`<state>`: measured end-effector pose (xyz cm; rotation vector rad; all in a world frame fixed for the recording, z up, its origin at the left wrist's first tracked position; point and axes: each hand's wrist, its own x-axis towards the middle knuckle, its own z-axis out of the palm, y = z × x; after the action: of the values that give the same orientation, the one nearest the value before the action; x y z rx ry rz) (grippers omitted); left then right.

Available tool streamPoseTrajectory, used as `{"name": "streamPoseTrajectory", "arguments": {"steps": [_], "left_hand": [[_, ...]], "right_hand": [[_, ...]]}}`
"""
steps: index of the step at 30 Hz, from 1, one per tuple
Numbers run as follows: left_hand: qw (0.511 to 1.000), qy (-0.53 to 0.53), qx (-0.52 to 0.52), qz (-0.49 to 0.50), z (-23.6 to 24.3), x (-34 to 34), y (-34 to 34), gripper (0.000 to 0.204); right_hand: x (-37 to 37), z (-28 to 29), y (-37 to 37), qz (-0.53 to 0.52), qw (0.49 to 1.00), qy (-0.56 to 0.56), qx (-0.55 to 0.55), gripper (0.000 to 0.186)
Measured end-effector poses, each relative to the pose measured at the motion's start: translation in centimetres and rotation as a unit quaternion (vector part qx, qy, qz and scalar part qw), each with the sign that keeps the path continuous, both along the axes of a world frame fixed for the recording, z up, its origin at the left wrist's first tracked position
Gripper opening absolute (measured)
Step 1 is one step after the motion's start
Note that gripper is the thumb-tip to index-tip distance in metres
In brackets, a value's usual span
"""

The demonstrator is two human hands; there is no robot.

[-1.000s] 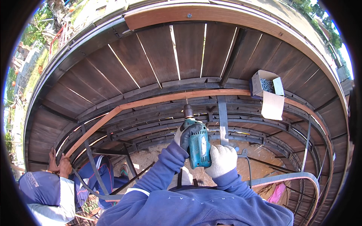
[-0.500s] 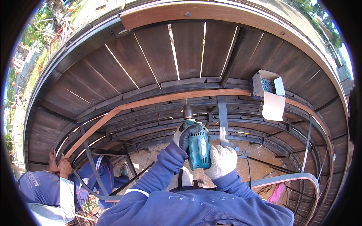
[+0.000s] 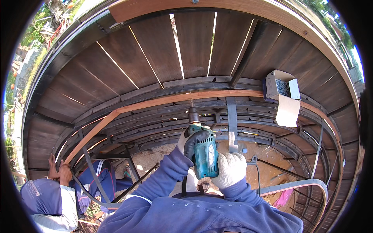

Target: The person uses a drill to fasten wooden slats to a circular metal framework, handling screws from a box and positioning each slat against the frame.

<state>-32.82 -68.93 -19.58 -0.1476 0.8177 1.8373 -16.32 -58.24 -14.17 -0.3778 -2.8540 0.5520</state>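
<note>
My left hand (image 3: 188,139), in a grey and black glove, wraps round the front of a teal power drill (image 3: 206,155). My right hand (image 3: 230,169), in a white knit glove, grips the drill's back end, its handle hidden. The drill points away from me, its bit (image 3: 191,104) at the lower edge of a curved reddish-brown wooden strip (image 3: 151,101); whether it has entered the wood I cannot tell. Dark metal rails and a flat upright bar (image 3: 232,124) lie just beyond and beside the drill.
An open cardboard box (image 3: 276,87) of screws rests on the strip at the right. Curved dark plank panels (image 3: 147,58) rise ahead. A co-worker (image 3: 42,198) bends at the lower left, both hands on the rail. A pink object (image 3: 283,196) lies low at the right.
The view has shifted slightly, so the outer rim sits higher and the box a little further right. Both my hands still hold the drill at nearly the same place on the strip.
</note>
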Motion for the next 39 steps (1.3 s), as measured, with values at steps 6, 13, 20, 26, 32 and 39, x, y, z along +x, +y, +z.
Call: {"name": "streamPoseTrajectory", "arguments": {"steps": [6, 13, 20, 26, 32, 39], "left_hand": [[1.0, -0.003, 0.01, -0.005, 0.0, -0.48, 0.1, 0.043], [1.0, 0.004, 0.007, -0.003, 0.07, -0.41, 0.23, 0.038], [1.0, -0.004, 0.006, -0.009, -0.03, -0.77, 0.23, 0.041], [1.0, -0.006, 0.009, -0.011, -0.28, -0.7, 0.23, 0.039], [1.0, -0.01, 0.005, -0.014, -0.56, -0.73, 0.24, 0.039], [1.0, -0.004, -0.007, -0.017, 0.28, -0.9, 0.53, 0.04]], "right_hand": [[-0.03, -0.47, -0.05, -0.009, 1.0, -0.011, -0.007, 0.057], [0.01, -0.21, -0.06, -0.013, 1.0, -0.011, -0.004, 0.067], [0.12, -0.85, 0.15, -0.005, 1.0, -0.022, -0.016, 0.056], [-0.18, -0.49, 0.12, -0.006, 1.0, -0.022, 0.004, 0.061], [-0.37, -0.25, 0.16, -0.008, 1.0, -0.017, -0.002, 0.062], [-0.25, -0.49, 0.44, -0.012, 0.998, -0.054, -0.026, 0.058]]}}
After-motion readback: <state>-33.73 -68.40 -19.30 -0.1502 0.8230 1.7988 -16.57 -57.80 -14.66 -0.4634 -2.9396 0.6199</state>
